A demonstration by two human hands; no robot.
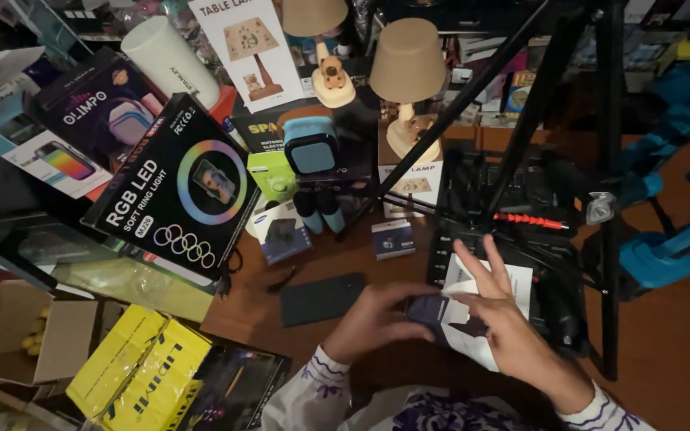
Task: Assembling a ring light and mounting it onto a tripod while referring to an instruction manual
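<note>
A small dark box (429, 310) sits near the front centre of the wooden table (672, 351), held between both hands. The left hand (373, 319) grips its left end, thumb and fingers closed around it. The right hand (493, 323) rests against its right side with the fingers spread wide; whether it truly clamps the box or only steadies it cannot be told. A white paper sheet (513, 291) lies under the right hand and partly under the box.

Just left of the box, a flat dark pad (323, 298) lies on the table, apart from the hands. Farther back stand a small blue-and-white carton (393, 238), a green box (271, 175) and a blue cube-shaped gadget (311, 148). A large black ring-light carton (179, 187) leans at the far left, with yellow boxes (141, 375) near left. Two table lamps (407, 84) with tan shades stand at the back. Black tripod legs (521, 136) cross the right side, over a black tray (521, 191).

Risk assessment: the box is gripped firmly on one end only; a slackened left hand would likely let it tip onto the paper. The paper is loose and could slide under the right hand. The tripod leg stands close to the right; a wide elbow movement could strike it. Lighting is dim, and detail on the box is not readable.
</note>
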